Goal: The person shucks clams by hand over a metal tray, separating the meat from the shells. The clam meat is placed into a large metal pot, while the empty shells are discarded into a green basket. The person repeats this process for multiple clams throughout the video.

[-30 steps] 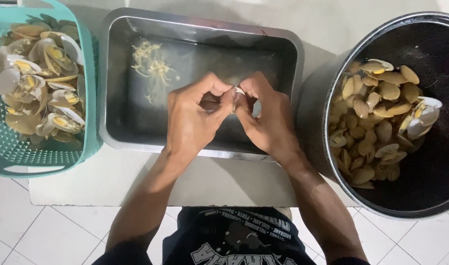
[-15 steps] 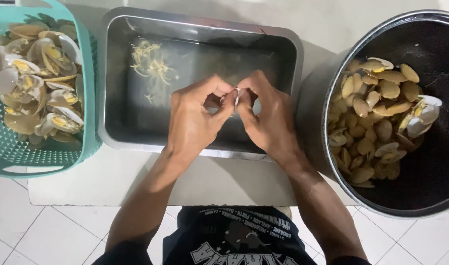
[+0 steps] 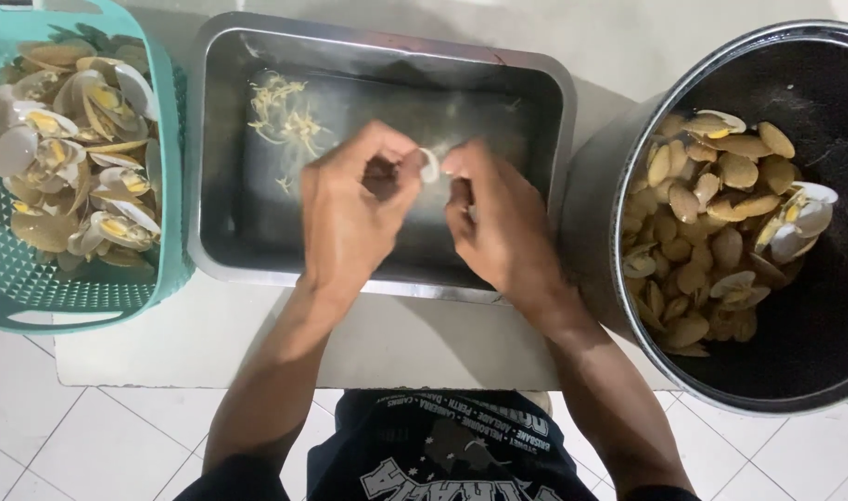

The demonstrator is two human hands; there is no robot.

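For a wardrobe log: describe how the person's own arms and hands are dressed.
Both arms are bare from above the elbow down: no sleeves over the forearms, no gloves, and no watch, ring or bracelet that shows. The left hand and right hand are uncovered, fingers bare. Lower down, a dark shirt with pale printed lettering shows between the arms.

A pale, flat stone-like slab (image 3: 377, 348) lies on the white tiled floor (image 3: 90, 436). On it sit a teal plastic basket (image 3: 81, 288), a rectangular steel tray (image 3: 210, 232) and a large dark round pot (image 3: 595, 213).
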